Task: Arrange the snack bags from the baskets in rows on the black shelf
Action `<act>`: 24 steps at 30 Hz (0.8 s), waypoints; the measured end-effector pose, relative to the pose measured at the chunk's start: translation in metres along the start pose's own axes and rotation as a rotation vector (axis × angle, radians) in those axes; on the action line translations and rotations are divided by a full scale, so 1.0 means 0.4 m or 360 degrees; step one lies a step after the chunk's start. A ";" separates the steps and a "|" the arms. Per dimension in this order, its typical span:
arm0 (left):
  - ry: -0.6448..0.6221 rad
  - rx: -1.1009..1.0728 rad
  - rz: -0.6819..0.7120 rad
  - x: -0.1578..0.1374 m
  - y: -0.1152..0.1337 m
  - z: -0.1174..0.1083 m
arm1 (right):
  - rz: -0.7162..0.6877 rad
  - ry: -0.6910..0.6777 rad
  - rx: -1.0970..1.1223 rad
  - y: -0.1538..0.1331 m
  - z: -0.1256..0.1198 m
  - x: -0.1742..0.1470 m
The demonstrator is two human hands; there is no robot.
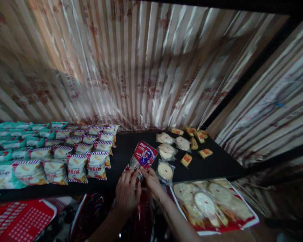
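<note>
A dark red snack packet (146,153) with a purple printed figure and a partly see-through lower part is held at the front edge of the black shelf, its top leaning away from me. My left hand (127,191) is closed on its lower left part, fingers bent over the plastic. On the lower right, my right hand (153,182) pinches the same packet with the thumb on top. Fingers hide the packet's bottom end. Just right of it lies a round pale cake in clear wrap (165,170).
Rows of white and orange snack bags (97,164) and teal bags (8,174) stand on the black shelf (224,166). Small yellow packets (205,153) lie at right. Below are a red basket (27,220) and a box (255,220) of wrapped round cakes. Striped plastic sheeting (131,67) hangs behind.
</note>
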State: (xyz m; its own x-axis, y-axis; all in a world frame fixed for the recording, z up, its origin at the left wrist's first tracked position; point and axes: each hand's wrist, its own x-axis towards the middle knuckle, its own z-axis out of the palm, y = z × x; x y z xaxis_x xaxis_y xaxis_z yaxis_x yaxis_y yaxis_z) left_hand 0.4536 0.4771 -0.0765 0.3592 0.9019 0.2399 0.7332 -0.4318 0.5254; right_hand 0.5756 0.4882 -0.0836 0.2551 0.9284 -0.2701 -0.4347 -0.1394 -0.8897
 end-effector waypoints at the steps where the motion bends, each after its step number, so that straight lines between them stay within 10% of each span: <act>1: 0.0046 -0.0047 -0.0029 0.007 -0.006 0.001 | 0.0004 -0.0012 -0.0005 -0.005 -0.006 0.014; 7: 0.0164 -0.0620 -0.0388 0.066 -0.042 0.015 | -0.0092 -0.0088 -0.0021 -0.053 -0.023 0.091; 12: -0.0227 -0.2095 -0.1203 0.146 -0.067 0.018 | -0.0398 -0.0259 -0.0523 -0.103 -0.029 0.156; 16: -0.0275 -0.2979 -0.1331 0.210 -0.067 -0.011 | -0.0735 -0.0448 -0.0967 -0.123 -0.041 0.211; 24: 0.0089 -0.2667 -0.1188 0.328 -0.068 0.016 | -0.0914 -0.0641 -0.0997 -0.114 -0.024 0.335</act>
State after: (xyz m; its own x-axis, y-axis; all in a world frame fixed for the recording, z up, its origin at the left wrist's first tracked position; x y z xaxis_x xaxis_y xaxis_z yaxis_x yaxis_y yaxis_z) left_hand 0.4845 0.6071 -0.0646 0.2239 0.8917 -0.3933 -0.5802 0.4462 0.6814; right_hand 0.6380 0.6157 -0.0829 -0.0829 0.9454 0.3151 0.2389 0.3258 -0.9147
